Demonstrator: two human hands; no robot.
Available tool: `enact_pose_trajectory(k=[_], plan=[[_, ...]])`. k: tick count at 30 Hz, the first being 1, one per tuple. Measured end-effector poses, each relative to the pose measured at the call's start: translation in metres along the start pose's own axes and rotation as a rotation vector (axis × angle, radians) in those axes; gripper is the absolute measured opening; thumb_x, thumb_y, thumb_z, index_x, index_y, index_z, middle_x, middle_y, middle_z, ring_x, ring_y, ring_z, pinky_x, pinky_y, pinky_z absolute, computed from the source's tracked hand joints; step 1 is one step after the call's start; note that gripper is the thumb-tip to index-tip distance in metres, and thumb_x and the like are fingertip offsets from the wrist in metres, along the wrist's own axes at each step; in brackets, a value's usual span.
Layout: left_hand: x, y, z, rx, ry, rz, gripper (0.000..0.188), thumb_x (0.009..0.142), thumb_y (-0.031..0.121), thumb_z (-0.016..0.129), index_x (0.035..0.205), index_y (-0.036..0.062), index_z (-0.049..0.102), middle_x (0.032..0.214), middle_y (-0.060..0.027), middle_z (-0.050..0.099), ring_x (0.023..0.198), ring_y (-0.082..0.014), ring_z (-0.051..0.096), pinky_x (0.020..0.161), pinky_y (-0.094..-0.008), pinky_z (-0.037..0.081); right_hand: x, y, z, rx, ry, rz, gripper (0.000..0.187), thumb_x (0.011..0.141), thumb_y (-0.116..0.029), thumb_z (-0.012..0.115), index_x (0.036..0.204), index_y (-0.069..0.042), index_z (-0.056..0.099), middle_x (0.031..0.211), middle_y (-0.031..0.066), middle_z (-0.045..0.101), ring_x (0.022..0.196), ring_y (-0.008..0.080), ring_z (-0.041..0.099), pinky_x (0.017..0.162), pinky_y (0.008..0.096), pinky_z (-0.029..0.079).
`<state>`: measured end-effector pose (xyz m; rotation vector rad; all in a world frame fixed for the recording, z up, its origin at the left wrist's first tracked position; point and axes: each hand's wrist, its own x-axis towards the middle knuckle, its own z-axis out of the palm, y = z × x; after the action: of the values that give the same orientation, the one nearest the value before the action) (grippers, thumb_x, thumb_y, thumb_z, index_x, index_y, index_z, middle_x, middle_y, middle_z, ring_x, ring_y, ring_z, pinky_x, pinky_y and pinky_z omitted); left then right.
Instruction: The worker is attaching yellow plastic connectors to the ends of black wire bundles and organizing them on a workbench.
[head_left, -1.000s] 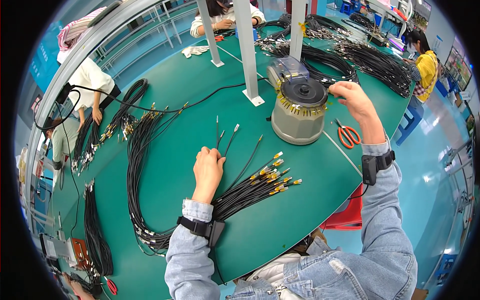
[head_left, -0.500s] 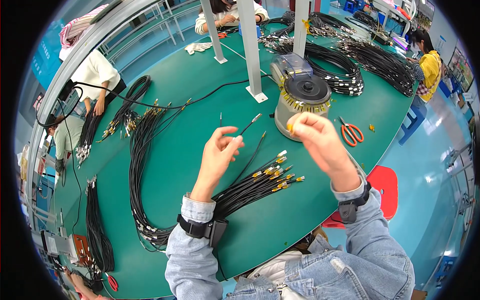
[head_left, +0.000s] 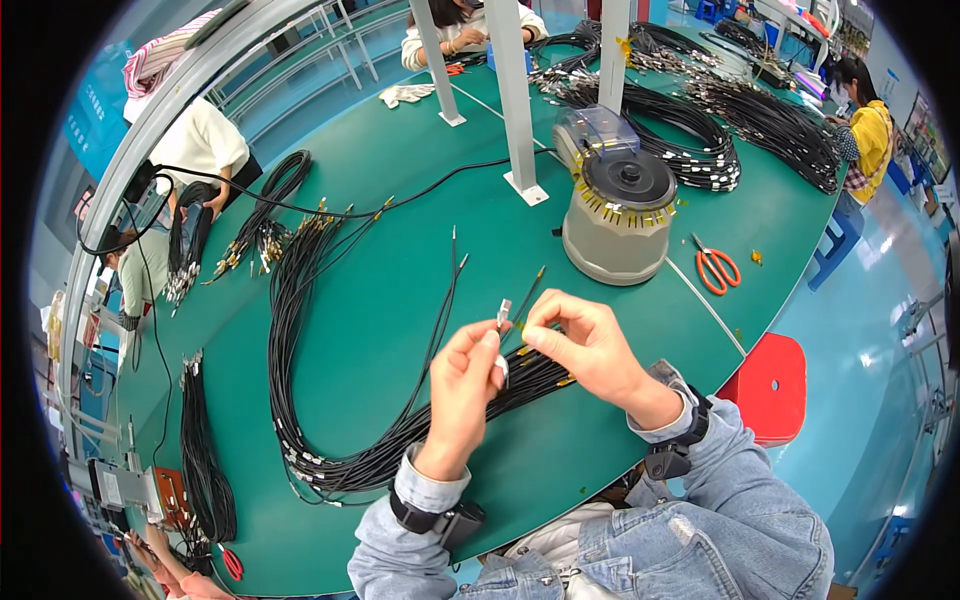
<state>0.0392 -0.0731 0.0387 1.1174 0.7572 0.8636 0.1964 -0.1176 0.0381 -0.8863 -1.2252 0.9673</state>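
Observation:
Pinched between thumb and fingers, a black cable [head_left: 504, 310] with a silvery connector end points upward from my left hand [head_left: 464, 390]. My right hand [head_left: 592, 352] is closed at the fingertips right beside that cable end. At those fingertips is a small piece of yellow tape [head_left: 521, 328], mostly covered by the fingers. Beneath both hands lies a long curved bundle of black cables [head_left: 290, 345], some ends carrying yellow tape. A round grey tape dispenser [head_left: 617, 242] with yellow strips around its black top stands beyond my right hand.
Orange-handled cutters [head_left: 716, 268] lie right of the dispenser on the green table [head_left: 400, 245]. Metal posts [head_left: 520, 120] rise from the table. More cable bundles [head_left: 205, 450] lie left and far right. A red stool [head_left: 768, 390] stands by the right edge. Other people work around the table.
My right hand has come left and down from beside the dispenser with the yellow tape piece. My left hand has moved right and down with the cable, so both hands are now close together.

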Motion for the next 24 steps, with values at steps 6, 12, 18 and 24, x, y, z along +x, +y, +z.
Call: enact_pose_trajectory(k=[6,12,18,24], plan=[[-0.016,-0.004,0.003,-0.059,0.025,-0.009,0.018,0.093,0.015,0.049,0.104,0.0031,0.056,0.062,0.0028,0.050,0.047,0.0000,0.035,0.041,-0.0151,0.023,-0.009,0.010,0.016,0.087,0.080,0.080,0.010,0.084,-0.009,0.061,0.081,0.001,0.059,0.081,0.0028,0.054,0.079,0.0106,0.049,0.075,0.0264,0.039],[-0.017,-0.004,0.001,-0.115,0.011,0.039,0.018,0.093,0.011,0.046,0.106,0.0016,0.054,0.064,0.0014,0.050,0.045,-0.0014,0.031,0.041,-0.0165,0.023,-0.009,0.013,0.019,0.140,0.083,0.064,0.011,0.085,-0.010,0.060,0.083,0.001,0.058,0.082,0.0022,0.054,0.080,0.0103,0.050,0.075,0.0261,0.039],[-0.015,0.007,0.001,-0.198,-0.013,-0.059,0.017,0.094,0.011,0.046,0.104,0.0015,0.054,0.065,0.0016,0.049,0.046,-0.0013,0.030,0.041,-0.0171,0.023,-0.009,0.008,0.014,0.282,0.002,0.100,0.010,0.086,-0.008,0.057,0.083,0.000,0.055,0.085,0.0035,0.051,0.078,0.0099,0.047,0.071,0.0240,0.038],[-0.017,0.001,0.002,-0.137,-0.025,0.018,0.019,0.094,0.012,0.046,0.107,0.0011,0.055,0.065,0.0016,0.049,0.046,-0.0011,0.031,0.041,-0.0174,0.022,-0.009,0.010,0.012,0.236,-0.043,0.054,0.010,0.087,-0.008,0.056,0.082,0.000,0.055,0.084,0.0035,0.050,0.077,0.0100,0.045,0.068,0.0240,0.037]])
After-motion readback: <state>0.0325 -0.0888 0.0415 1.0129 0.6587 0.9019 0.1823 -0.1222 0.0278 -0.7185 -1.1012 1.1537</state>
